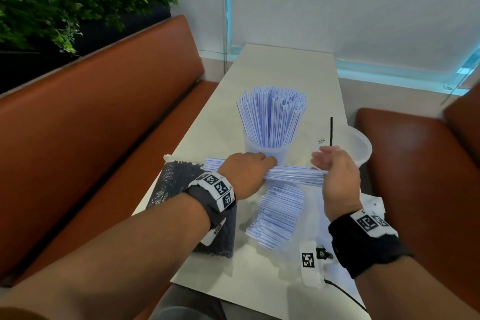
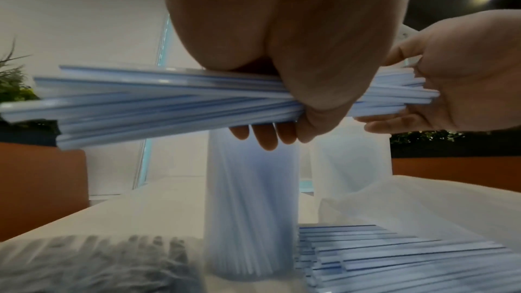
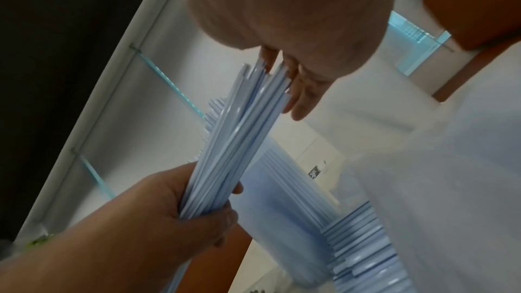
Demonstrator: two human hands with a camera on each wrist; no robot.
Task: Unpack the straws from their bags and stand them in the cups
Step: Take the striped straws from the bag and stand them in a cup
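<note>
Holding a bundle of blue-striped straws [image 1: 293,176] level above the table [image 1: 272,70], we grip its middle with our left hand [image 1: 241,176], fingers curled round it, while our right hand [image 1: 337,176] lies flat and open against the ends. The straws look light, stiff and slippery, likely to slide apart, so a mid-bundle grip seems best. The cup [image 1: 267,149] just behind is already packed; more straws lie loose [image 1: 275,215] below.

Bright, even indoor light; head view sharp but edge-warped, both wrist views motion-blurred and soft.
</note>
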